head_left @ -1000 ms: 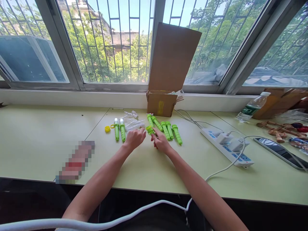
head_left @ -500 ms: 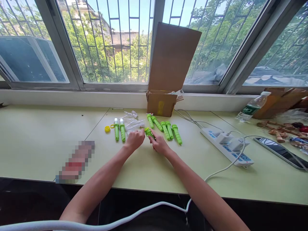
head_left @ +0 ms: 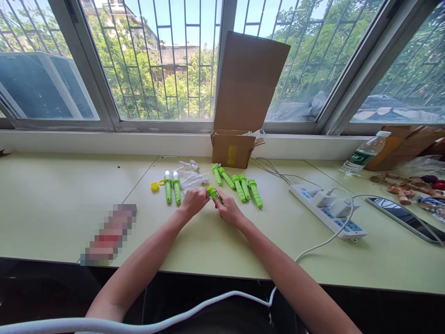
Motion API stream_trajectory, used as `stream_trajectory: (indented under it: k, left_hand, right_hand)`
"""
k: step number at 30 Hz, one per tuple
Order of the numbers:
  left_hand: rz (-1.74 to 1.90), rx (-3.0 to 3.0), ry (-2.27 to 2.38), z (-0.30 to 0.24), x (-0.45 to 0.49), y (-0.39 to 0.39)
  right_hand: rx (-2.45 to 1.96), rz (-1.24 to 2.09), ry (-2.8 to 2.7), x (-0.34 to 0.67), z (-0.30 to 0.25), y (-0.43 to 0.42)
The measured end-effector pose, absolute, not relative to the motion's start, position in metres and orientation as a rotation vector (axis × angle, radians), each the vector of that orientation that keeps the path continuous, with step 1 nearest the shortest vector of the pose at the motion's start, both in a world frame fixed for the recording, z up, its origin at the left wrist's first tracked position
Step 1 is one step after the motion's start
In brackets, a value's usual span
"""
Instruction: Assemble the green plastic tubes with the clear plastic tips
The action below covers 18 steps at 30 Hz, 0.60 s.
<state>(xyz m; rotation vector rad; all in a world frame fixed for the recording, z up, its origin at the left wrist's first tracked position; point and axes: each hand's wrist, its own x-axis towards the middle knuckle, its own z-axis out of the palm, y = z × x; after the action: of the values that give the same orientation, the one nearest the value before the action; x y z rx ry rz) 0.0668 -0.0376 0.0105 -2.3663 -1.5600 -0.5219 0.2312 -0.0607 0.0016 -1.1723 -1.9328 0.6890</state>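
My right hand (head_left: 229, 208) is closed around a green plastic tube (head_left: 212, 192), which lies tilted with its wide collar end toward my left hand. My left hand (head_left: 194, 202) is closed in a fist right beside that collar; what its fingers hold is hidden. Two green tubes with white tops (head_left: 173, 185) lie left of my hands, near a yellow cap (head_left: 155, 187) and a yellow ring (head_left: 162, 182). Clear plastic pieces (head_left: 194, 179) lie just beyond my left hand. Several more ribbed green tubes (head_left: 239, 188) lie beyond my right hand.
An open cardboard box (head_left: 229, 150) stands at the window. To the right are a white power strip (head_left: 328, 214) with plugs and cables, a phone (head_left: 405, 219), a water bottle (head_left: 365, 153) and wooden pieces (head_left: 399, 188). A white cable (head_left: 208, 304) crosses before me.
The green tube in my right hand has shifted slightly left, its collar now closer to my left fist. The other things stay where they were.
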Motion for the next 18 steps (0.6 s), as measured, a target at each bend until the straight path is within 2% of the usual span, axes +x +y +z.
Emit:
stream_trajectory:
  k: [10,18]
  left_hand:
    - [-0.535,-2.498,-1.478,0.0166,0.0602,-0.0368]
    - [-0.734,-2.435,-1.52,0.0133,0.0612,-0.0361]
  right_hand:
    - [-1.175,0.769,-1.905,0.2338,0.0015,-0.0602]
    - [-1.155,1.027,-1.747,0.2363,0.0016,-0.0546]
